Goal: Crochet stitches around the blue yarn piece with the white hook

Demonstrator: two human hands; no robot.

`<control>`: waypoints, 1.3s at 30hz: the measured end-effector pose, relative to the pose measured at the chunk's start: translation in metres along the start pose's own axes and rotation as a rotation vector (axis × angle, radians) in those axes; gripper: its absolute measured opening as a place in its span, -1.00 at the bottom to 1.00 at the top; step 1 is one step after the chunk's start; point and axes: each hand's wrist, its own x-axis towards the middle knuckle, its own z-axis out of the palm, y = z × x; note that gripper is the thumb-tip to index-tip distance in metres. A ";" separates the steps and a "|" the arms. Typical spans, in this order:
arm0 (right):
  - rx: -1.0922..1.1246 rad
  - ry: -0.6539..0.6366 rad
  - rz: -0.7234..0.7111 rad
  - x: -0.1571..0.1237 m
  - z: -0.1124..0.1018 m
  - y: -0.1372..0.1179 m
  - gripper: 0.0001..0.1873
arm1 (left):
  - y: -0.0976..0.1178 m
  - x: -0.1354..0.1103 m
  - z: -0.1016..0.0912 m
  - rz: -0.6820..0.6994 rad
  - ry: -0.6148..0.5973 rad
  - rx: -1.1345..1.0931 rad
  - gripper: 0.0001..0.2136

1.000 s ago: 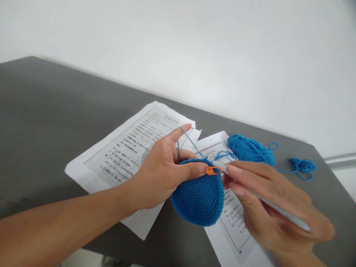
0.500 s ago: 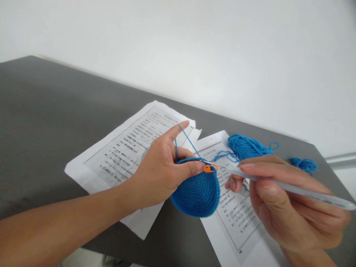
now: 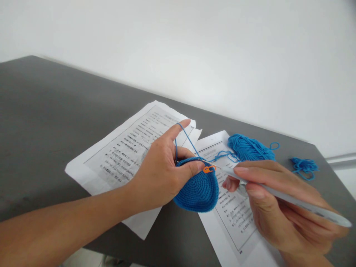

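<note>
Blue crocheted disc (image 3: 198, 191) sits pinched in your left hand (image 3: 161, 174), yarn strand (image 3: 187, 139) over the forefinger. Your right hand (image 3: 280, 207), at 3 o'clock, has its grip clenched on the white hook (image 3: 280, 198).

Two printed sheets lie side by side on the bench (image 3: 55, 111). The left sheet (image 3: 122, 155) reaches toward the bench's near edge; the right sheet (image 3: 236, 218) lies beside it, their far corners almost touching. A ball of yarn (image 3: 251, 148) rests at the right sheet's far corner, and a small tangle of yarn (image 3: 304, 165) sits right of it, near the bench's right corner. The left hand (image 3: 161, 174) holds the crocheted piece (image 3: 198, 189) above the gap between the sheets. The right hand (image 3: 280, 207), over the right sheet, holds the hook (image 3: 280, 196), whose tip meets the piece's far rim beside a clip (image 3: 208, 169).
</note>
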 end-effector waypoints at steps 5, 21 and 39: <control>-0.031 -0.005 -0.028 0.001 -0.001 -0.002 -0.60 | 0.000 -0.002 0.002 0.053 0.036 0.047 -0.11; -0.249 -0.086 -0.263 -0.002 0.012 0.001 -0.54 | 0.002 -0.004 0.009 0.077 0.024 0.060 -0.20; 0.008 0.001 0.112 -0.005 0.023 -0.004 -0.43 | 0.001 -0.002 0.008 -0.050 0.056 -0.315 -0.19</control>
